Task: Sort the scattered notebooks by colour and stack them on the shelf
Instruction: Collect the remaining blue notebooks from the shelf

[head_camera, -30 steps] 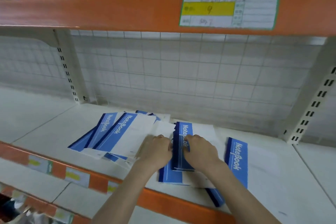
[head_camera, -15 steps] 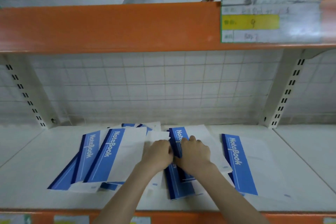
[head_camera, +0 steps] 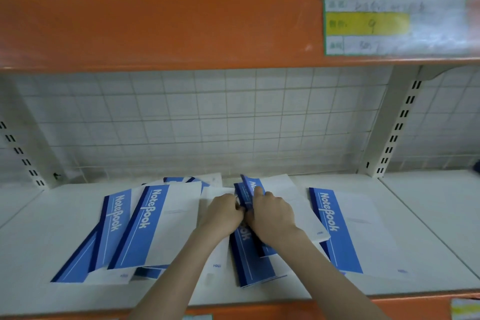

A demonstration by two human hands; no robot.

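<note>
Several blue-and-white notebooks lie scattered on the white shelf (head_camera: 428, 215). A fanned pile (head_camera: 155, 226) lies at the left, and one notebook (head_camera: 345, 228) lies alone at the right. Between them is a middle pile (head_camera: 253, 262). My left hand (head_camera: 223, 214) and my right hand (head_camera: 271, 213) meet over that pile. Both grip the blue edge of its top notebook (head_camera: 249, 187), which is lifted and tilted up at its far end. The fingertips of both hands are hidden under that notebook.
An orange-fronted upper shelf (head_camera: 161, 31) hangs low over the work space, with a price label (head_camera: 389, 21) at its right. A wire grid back wall (head_camera: 207, 125) and slotted uprights (head_camera: 397, 125) close the bay. An orange front lip (head_camera: 415, 304) edges the shelf.
The view has swung to face the shelf straight on. My two hands have drawn closer together, and the top notebook of the middle pile has risen at its far end.
</note>
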